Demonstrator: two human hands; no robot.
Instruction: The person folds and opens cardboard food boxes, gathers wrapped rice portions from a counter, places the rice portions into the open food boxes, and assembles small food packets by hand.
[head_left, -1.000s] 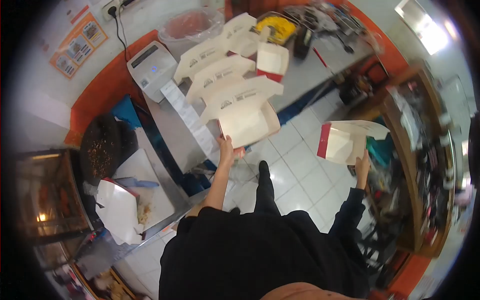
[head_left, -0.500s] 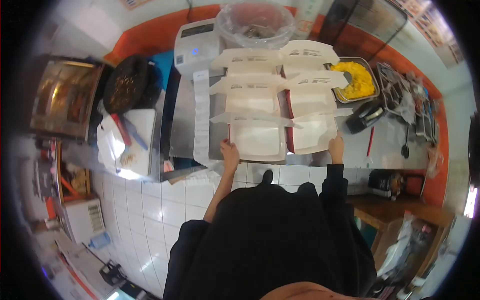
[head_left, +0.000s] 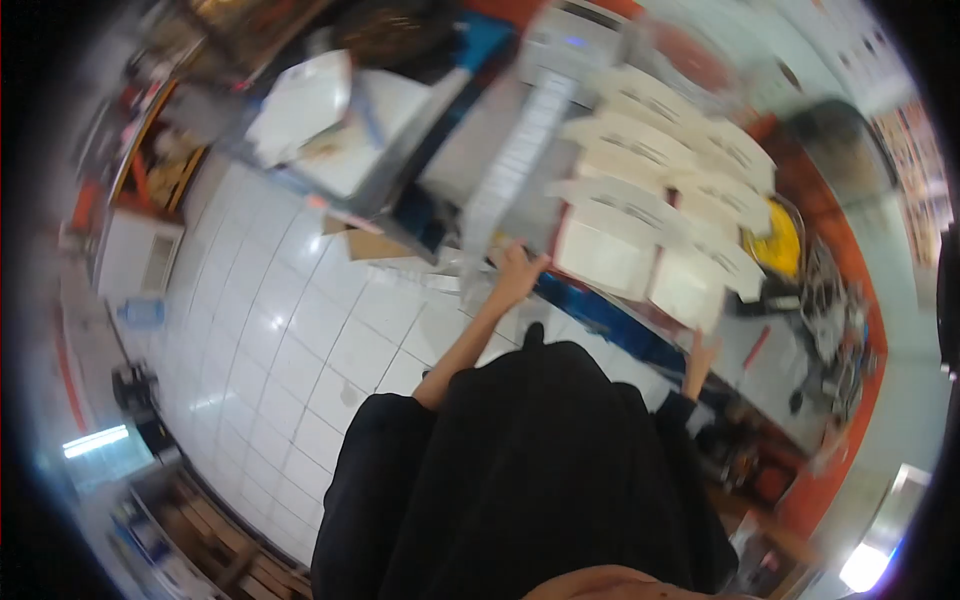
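Note:
Several open white paper food boxes with red sides stand close together on the metal counter, lids raised. My left hand [head_left: 518, 275] is at the near left corner of the front left box [head_left: 603, 258], its fingers stretched toward that corner. By the near edge of the front right box [head_left: 688, 287] is my right hand [head_left: 700, 358], fingers apart and pointing up at it. Neither hand has anything visible in its grasp. Blur hides whether the fingertips touch the boxes.
A label printer [head_left: 575, 45] with a long paper strip [head_left: 520, 150] stands left of the boxes. Beyond them are a yellow food tray [head_left: 778, 240] and a plastic-lined bin [head_left: 690, 55]. A cutting board [head_left: 385, 125] lies left; a red pen-like stick [head_left: 757, 347] lies right.
The view has turned and shifted left, so the counter now slants down to the right and is blurred. My hands stay by the front boxes, with the right fingers now spread.

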